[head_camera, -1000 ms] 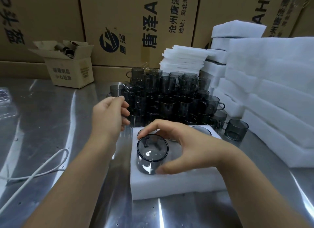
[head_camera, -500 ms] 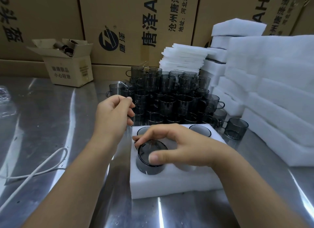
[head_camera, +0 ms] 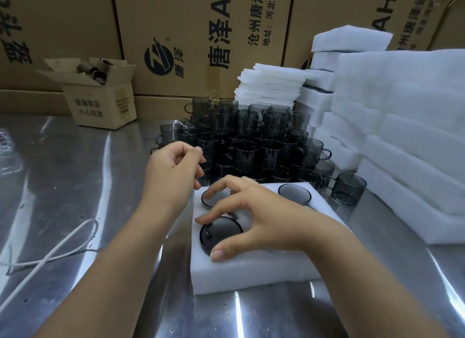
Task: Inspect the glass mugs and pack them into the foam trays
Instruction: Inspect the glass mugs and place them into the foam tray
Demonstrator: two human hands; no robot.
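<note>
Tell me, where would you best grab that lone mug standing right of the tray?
Probably by its body, from above: the mug stands upright, mouth open, with free space overhead. Its handle points left toward the pile, and foam stacks crowd its right.

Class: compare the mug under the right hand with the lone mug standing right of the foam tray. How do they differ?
The tray mug sits sunk in the foam tray, only its rim showing; the lone mug stands free on the steel table, wall exposed. The right hand grips the tray mug; no hand touches the lone mug. Both are upright smoky glass.
</note>
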